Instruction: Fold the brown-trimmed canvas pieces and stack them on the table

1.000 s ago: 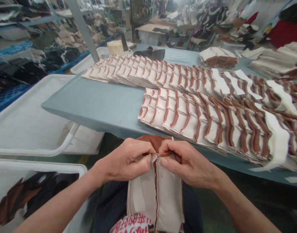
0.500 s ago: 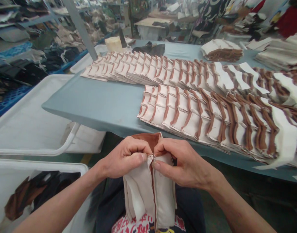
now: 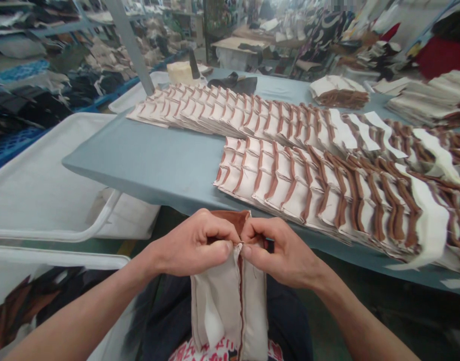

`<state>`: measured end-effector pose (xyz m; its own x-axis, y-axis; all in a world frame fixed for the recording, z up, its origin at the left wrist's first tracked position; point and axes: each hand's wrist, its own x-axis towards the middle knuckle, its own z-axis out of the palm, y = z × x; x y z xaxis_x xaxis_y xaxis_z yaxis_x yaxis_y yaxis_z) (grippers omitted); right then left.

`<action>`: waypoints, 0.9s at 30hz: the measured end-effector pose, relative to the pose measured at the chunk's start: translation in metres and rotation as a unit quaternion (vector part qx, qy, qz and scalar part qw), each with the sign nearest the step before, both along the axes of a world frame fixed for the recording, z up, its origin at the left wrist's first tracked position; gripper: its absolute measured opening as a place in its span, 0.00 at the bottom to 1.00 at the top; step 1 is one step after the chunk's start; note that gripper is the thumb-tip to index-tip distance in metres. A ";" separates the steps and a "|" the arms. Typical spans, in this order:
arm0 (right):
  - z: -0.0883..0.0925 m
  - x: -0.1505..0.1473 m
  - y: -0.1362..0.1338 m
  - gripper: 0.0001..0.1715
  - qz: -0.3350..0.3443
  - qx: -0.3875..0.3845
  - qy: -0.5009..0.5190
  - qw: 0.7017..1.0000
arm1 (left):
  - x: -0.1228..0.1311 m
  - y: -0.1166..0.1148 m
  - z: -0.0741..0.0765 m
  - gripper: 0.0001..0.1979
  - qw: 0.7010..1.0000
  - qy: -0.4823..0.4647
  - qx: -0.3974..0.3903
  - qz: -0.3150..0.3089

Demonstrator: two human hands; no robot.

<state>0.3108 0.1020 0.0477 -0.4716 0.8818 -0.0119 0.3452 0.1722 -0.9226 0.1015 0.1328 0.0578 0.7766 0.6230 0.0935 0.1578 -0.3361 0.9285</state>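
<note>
Between my hands hangs a sewn piece (image 3: 222, 296) with a cream outer side and brown inside, upright over my lap. A seam with a brown edge runs down its middle. My left hand (image 3: 202, 243) pinches the top of this seam between thumb and forefinger. Right beside it, my right hand (image 3: 277, 248) grips the same spot, thumb and forefinger pressed together. The two thumbs nearly meet at a small thread end. A white strip (image 3: 213, 313) hangs on the left part of the piece.
A blue-covered table (image 3: 155, 155) carries two long rows of overlapping cream and brown pieces (image 3: 286, 185). White paper strips (image 3: 429, 205) lie across them. White bins (image 3: 45, 170) stand at the left, one holding dark and brown scraps (image 3: 23, 311). A metal post (image 3: 130, 45) rises behind the table.
Both hands stay pinched at the seam top and have shifted very slightly. The camera view has moved a little; the piece has otherwise kept its place.
</note>
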 end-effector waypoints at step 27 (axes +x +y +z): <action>-0.017 -0.015 0.002 0.22 0.013 -0.108 0.105 0.989 | -0.010 -0.001 0.000 0.09 0.999 0.003 0.015 0.029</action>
<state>0.2956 0.1037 0.0307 -0.5066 0.8566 -0.0981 0.1404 -0.0303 -0.9896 0.0911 0.1315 0.0578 0.7398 0.6641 0.1083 0.1837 -0.3542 0.9170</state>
